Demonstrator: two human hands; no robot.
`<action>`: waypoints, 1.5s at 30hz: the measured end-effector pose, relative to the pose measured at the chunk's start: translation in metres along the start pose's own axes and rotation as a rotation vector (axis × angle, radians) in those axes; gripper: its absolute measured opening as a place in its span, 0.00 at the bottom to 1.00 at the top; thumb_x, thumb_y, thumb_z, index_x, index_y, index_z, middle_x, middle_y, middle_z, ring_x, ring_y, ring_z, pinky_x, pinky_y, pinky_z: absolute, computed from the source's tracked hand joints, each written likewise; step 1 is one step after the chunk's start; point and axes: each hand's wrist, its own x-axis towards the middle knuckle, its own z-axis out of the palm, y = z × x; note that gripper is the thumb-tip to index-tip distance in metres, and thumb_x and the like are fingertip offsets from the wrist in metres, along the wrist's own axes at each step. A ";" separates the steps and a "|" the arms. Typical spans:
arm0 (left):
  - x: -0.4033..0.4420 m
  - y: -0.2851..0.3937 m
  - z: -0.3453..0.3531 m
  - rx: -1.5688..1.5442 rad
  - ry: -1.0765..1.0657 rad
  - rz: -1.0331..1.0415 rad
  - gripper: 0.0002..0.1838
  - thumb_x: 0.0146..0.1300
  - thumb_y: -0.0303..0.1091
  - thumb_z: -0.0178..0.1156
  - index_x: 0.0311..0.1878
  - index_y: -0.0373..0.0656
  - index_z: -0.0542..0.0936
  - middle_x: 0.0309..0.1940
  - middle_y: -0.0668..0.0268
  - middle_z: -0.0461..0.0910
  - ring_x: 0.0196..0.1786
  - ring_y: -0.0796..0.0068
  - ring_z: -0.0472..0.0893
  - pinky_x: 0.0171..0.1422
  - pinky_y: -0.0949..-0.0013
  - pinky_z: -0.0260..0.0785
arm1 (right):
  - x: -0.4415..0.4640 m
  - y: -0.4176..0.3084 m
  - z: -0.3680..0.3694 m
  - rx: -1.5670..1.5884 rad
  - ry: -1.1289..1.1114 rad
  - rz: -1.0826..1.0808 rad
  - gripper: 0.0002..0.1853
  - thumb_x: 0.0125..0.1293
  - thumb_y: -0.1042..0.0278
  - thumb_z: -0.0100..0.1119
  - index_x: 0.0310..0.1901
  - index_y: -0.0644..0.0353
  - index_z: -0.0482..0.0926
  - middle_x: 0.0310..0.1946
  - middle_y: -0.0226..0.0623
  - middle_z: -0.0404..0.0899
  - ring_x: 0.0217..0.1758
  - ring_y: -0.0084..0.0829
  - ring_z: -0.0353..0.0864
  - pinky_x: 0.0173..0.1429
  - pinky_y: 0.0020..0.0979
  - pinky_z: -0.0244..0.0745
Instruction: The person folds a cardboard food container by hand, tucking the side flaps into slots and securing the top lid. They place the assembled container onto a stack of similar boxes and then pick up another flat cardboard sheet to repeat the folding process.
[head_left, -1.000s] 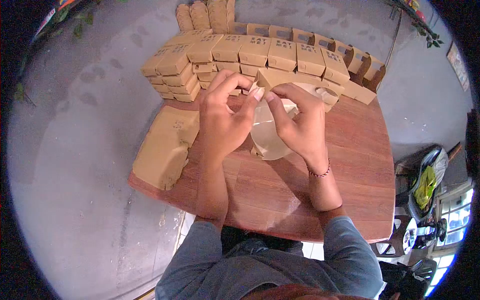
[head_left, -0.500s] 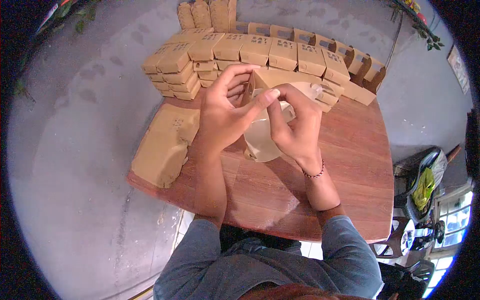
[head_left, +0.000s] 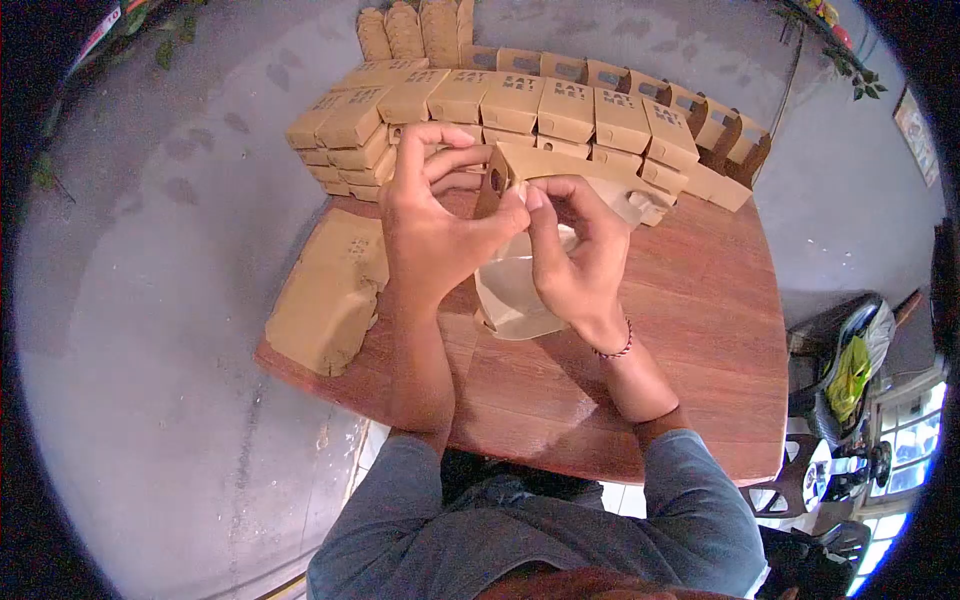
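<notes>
A partly folded cardboard box [head_left: 515, 300], brown outside and pale inside, is held up above the table between both hands. My left hand [head_left: 440, 220] grips its left side, with the thumb pressed at the near corner and the other fingers curved behind the wall. My right hand [head_left: 580, 245] pinches the same corner between thumb and index finger, so the two thumbs nearly meet. Part of the box is hidden behind the right hand. Unfolded flat cardboard blanks [head_left: 325, 300] lie left of my left forearm.
Closed "EAT ME!" boxes [head_left: 510, 100] are stacked along the back of the wooden table [head_left: 700, 330]. Open boxes [head_left: 720, 125] stand behind them at the right, and upright cardboard stacks [head_left: 400, 35] at the back left. A grey wall is behind; a chair with a yellow bag [head_left: 848, 380] stands right.
The box has shifted slightly toward me and to the left. Both thumbs have moved down to its near corner, and my left fingers have spread a little wider.
</notes>
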 end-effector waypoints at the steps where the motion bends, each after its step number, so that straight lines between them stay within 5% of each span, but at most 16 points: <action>1: -0.001 0.001 0.000 -0.002 0.005 0.014 0.27 0.47 0.22 0.71 0.51 0.42 0.71 0.42 0.56 0.83 0.41 0.71 0.84 0.47 0.70 0.76 | -0.002 0.002 0.001 0.052 0.018 -0.017 0.04 0.65 0.75 0.59 0.38 0.66 0.80 0.31 0.44 0.84 0.32 0.32 0.86 0.39 0.30 0.79; 5: 0.001 -0.004 -0.003 0.132 0.030 0.187 0.25 0.44 0.27 0.72 0.47 0.38 0.73 0.37 0.56 0.85 0.40 0.70 0.86 0.45 0.69 0.79 | -0.003 0.005 0.001 0.032 0.011 -0.034 0.05 0.65 0.75 0.60 0.39 0.67 0.80 0.31 0.44 0.84 0.32 0.32 0.86 0.39 0.29 0.79; 8: 0.002 -0.009 -0.006 0.183 -0.037 0.232 0.22 0.47 0.21 0.68 0.49 0.38 0.76 0.42 0.58 0.84 0.45 0.72 0.83 0.52 0.69 0.76 | -0.003 0.002 0.000 0.054 0.009 -0.013 0.05 0.66 0.75 0.59 0.39 0.68 0.80 0.31 0.42 0.84 0.32 0.28 0.85 0.40 0.27 0.78; 13: 0.001 -0.007 -0.005 0.284 -0.021 0.289 0.23 0.45 0.21 0.68 0.49 0.35 0.79 0.43 0.61 0.85 0.45 0.76 0.83 0.52 0.70 0.76 | 0.001 -0.008 0.000 0.402 -0.033 0.339 0.07 0.70 0.71 0.55 0.39 0.66 0.80 0.30 0.30 0.81 0.34 0.19 0.78 0.40 0.25 0.75; 20: 0.003 -0.009 0.003 0.358 -0.060 0.330 0.22 0.44 0.28 0.71 0.47 0.41 0.82 0.35 0.60 0.86 0.39 0.69 0.87 0.43 0.68 0.81 | 0.005 0.010 0.003 0.501 -0.082 0.602 0.11 0.70 0.71 0.50 0.40 0.73 0.77 0.29 0.35 0.80 0.32 0.21 0.78 0.36 0.25 0.74; 23: 0.004 -0.009 0.001 0.332 -0.064 0.301 0.21 0.46 0.27 0.70 0.47 0.41 0.81 0.34 0.59 0.86 0.39 0.69 0.87 0.42 0.68 0.81 | 0.006 0.006 0.003 0.471 -0.096 0.602 0.12 0.71 0.69 0.50 0.41 0.73 0.77 0.29 0.36 0.80 0.30 0.24 0.81 0.31 0.26 0.75; 25: 0.002 -0.005 -0.003 0.252 -0.143 0.111 0.24 0.48 0.22 0.69 0.52 0.40 0.80 0.45 0.63 0.84 0.46 0.71 0.84 0.53 0.68 0.78 | 0.008 0.013 0.000 0.538 -0.169 0.610 0.13 0.71 0.69 0.50 0.43 0.73 0.77 0.28 0.37 0.80 0.30 0.26 0.82 0.29 0.26 0.75; 29: 0.006 -0.003 -0.010 0.045 -0.092 -0.180 0.22 0.51 0.22 0.67 0.52 0.38 0.80 0.47 0.63 0.84 0.47 0.72 0.83 0.51 0.70 0.77 | 0.016 0.003 -0.002 0.636 -0.274 0.716 0.13 0.71 0.67 0.53 0.48 0.69 0.78 0.29 0.35 0.81 0.28 0.24 0.81 0.27 0.26 0.75; 33: 0.025 -0.032 -0.036 0.098 0.131 -0.056 0.19 0.55 0.20 0.63 0.52 0.34 0.77 0.46 0.55 0.81 0.42 0.75 0.83 0.46 0.73 0.77 | 0.012 -0.011 -0.012 0.301 -0.346 0.560 0.14 0.67 0.65 0.59 0.49 0.65 0.80 0.30 0.33 0.83 0.28 0.23 0.81 0.29 0.25 0.74; 36: 0.030 -0.043 -0.051 0.171 0.338 0.001 0.16 0.58 0.21 0.60 0.51 0.35 0.78 0.44 0.58 0.82 0.43 0.77 0.81 0.44 0.75 0.75 | 0.009 -0.016 -0.031 -0.055 -0.084 0.065 0.14 0.60 0.66 0.69 0.46 0.61 0.82 0.31 0.36 0.84 0.29 0.23 0.80 0.32 0.26 0.73; 42: 0.029 -0.044 -0.063 0.256 0.344 -0.079 0.14 0.65 0.26 0.58 0.54 0.40 0.80 0.42 0.64 0.82 0.40 0.78 0.80 0.43 0.73 0.73 | 0.031 -0.007 -0.039 -0.373 0.098 -0.070 0.12 0.59 0.64 0.70 0.39 0.63 0.81 0.31 0.38 0.84 0.31 0.27 0.82 0.34 0.28 0.76; 45: 0.028 -0.040 -0.061 0.078 0.279 -0.074 0.15 0.68 0.29 0.59 0.56 0.41 0.79 0.42 0.64 0.82 0.41 0.79 0.79 0.44 0.74 0.72 | 0.033 0.007 -0.040 -0.258 0.021 0.046 0.11 0.61 0.65 0.68 0.38 0.64 0.81 0.29 0.37 0.83 0.29 0.29 0.82 0.36 0.30 0.78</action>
